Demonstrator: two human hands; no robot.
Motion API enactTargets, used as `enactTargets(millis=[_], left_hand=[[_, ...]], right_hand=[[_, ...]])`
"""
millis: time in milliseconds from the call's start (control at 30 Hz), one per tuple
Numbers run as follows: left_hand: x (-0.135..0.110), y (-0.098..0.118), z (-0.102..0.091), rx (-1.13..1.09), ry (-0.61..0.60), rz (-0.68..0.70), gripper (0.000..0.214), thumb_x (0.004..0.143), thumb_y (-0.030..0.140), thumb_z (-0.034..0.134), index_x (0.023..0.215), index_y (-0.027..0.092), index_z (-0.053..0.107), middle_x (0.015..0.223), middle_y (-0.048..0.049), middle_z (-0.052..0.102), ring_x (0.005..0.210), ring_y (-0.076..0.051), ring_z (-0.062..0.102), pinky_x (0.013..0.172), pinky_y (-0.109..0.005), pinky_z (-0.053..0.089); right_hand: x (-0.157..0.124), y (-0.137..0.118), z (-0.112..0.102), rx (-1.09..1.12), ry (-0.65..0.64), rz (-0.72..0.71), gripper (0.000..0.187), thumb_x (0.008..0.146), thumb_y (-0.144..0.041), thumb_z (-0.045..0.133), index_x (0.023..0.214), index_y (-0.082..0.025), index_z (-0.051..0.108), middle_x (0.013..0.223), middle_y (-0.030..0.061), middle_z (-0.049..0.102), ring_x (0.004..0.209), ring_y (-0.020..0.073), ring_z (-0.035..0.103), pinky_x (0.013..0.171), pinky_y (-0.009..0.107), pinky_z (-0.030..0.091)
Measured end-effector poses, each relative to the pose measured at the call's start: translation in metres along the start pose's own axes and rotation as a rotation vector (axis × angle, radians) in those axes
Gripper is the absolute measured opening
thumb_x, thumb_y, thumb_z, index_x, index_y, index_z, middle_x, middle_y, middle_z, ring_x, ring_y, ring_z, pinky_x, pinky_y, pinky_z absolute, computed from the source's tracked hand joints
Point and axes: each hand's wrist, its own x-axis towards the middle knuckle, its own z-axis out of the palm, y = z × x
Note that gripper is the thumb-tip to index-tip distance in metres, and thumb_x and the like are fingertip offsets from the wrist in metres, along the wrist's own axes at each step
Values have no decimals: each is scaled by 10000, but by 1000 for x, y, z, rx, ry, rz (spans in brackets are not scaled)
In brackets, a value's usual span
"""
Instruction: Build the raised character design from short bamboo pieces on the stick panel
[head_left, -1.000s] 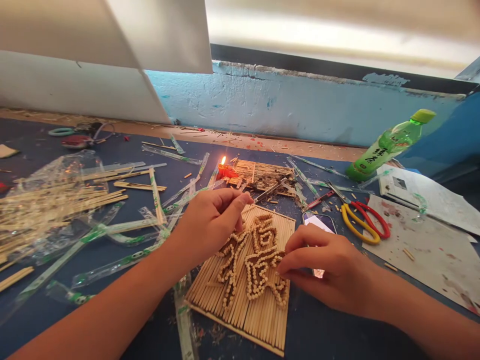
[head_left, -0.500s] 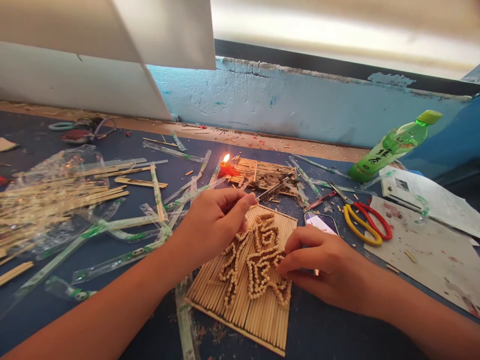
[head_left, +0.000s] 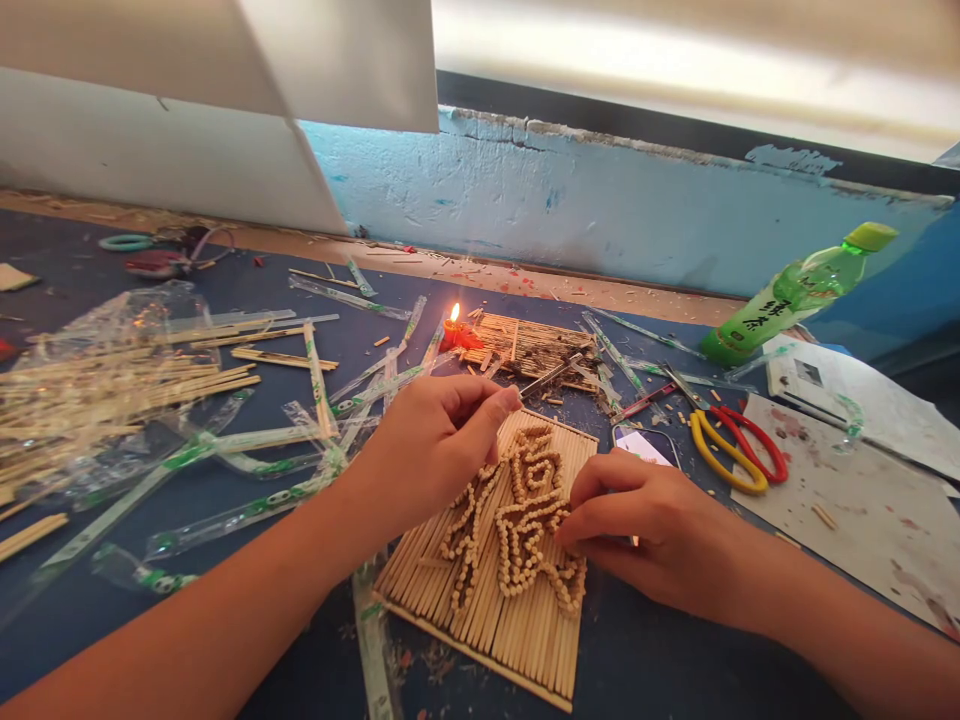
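My left hand (head_left: 442,450) is closed in a pinch over the upper left of a panel of bamboo sticks (head_left: 450,630). From near its fingertips a thin metal tool (head_left: 553,376) reaches onto a charred stick board; whether the fingers grip it, I cannot tell. A raised pattern of small round stick pieces (head_left: 525,560) stands on the panel. My right hand (head_left: 652,530) has thumb and fingers pinched together at the pattern's right edge, with what they hold hidden.
Behind the panel a red candle (head_left: 459,335) burns beside the charred stick board (head_left: 517,342). Scissors (head_left: 731,450), a phone (head_left: 645,445), stained paper (head_left: 847,510) and a green bottle (head_left: 795,300) are at right. Plastic wrappers (head_left: 225,525) and loose sticks (head_left: 202,385) spread over the left.
The whole view has shifted slightly. My left fingertips have edged a little to the right; the right hand stays in place at the pattern's edge.
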Motion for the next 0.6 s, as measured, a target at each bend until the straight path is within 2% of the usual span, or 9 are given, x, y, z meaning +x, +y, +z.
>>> enactTargets(millis=[167,600], left_hand=[[-1,-2,0,6,-6,-3,315,999,394,566,822,199,738,563,44,607,450,-84,438,419,-221,334],[-2,-3,-1,22,-12,0,315,1005,387,559,848,191,748,562,44,610,461,-85,439,439,-227,348]], right_hand=[[1,1,1,3,-3,2,165,943,-136,686,1010,-256,776,946,1,650,849,109,622,805,230,459],[2,3,1,36,-17,12,160,946,-161,692,1024,-263,788,951,-7,651,831,81,626,775,181,455]])
